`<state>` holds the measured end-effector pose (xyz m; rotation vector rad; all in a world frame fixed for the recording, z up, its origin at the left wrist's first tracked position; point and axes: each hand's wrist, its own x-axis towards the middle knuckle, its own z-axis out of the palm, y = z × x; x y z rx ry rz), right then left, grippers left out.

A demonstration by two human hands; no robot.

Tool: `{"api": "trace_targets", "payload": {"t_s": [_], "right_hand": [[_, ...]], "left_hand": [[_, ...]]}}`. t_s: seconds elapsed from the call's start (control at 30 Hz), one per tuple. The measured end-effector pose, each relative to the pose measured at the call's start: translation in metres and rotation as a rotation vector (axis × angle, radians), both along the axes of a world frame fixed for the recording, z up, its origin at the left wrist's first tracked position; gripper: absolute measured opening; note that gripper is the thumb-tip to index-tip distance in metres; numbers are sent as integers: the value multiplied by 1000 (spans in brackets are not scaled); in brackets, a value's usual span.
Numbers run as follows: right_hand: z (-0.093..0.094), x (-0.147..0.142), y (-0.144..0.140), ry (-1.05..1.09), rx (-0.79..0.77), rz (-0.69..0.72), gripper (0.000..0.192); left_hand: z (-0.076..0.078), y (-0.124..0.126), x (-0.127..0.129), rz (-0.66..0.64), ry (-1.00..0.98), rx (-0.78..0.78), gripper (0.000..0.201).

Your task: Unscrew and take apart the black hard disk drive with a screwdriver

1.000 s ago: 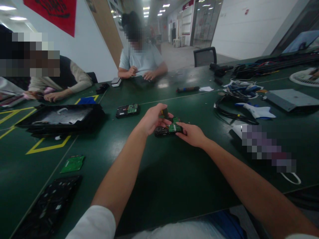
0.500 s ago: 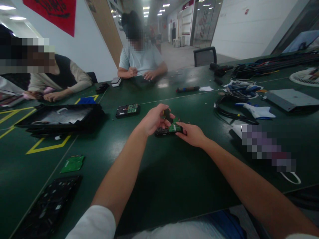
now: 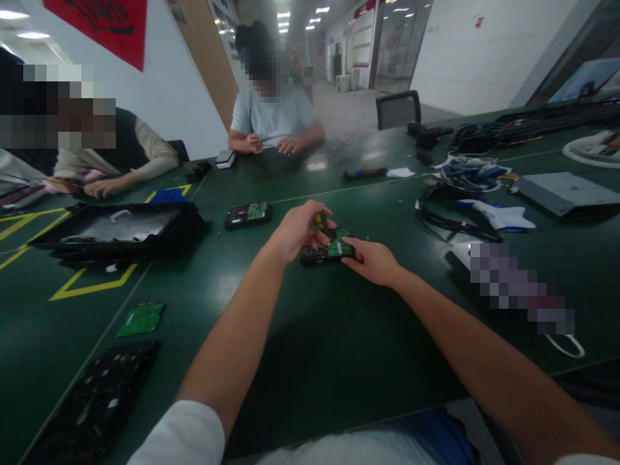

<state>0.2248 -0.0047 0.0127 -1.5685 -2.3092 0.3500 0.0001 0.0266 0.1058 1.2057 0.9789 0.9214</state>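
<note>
Head view: the left hand point(image 3: 296, 231) has its grip clenched around a small dark tool with a yellow mark point(image 3: 319, 221), held upright with its tip down on the green circuit board point(image 3: 338, 245) of a hard drive point(image 3: 323, 252), a pose that lets the tool press straight down into the board. The right hand point(image 3: 374, 261) is not clenched on anything; its fingers press against the drive's near right edge, apparently to stop it sliding on the green surface point(image 3: 314, 336). The drive lies flat, board side up, in the middle of the surface between the two hands. A second drive point(image 3: 247, 214) lies well apart to the left, also board side up. Further left sits a shallow black tray point(image 3: 116, 230) holding a pale sheet, and a loose green board point(image 3: 141, 318) lies near the edge
</note>
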Motion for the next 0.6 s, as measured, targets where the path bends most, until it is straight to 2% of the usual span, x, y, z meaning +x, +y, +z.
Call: {"api": "trace_targets", "payload": {"t_s": [0.17,0.37,0.6], "right_hand": [[-1,0,0,5,9,-1,54],[0,0,0,0,6,0,53],[0,0,-1,-6,7,-6,52]], "left_hand": [[-1,0,3,29,-49,-27,27],[0,2,0,34,20,46,28],[0,-1,3,-3,-54,-38,27]]}}
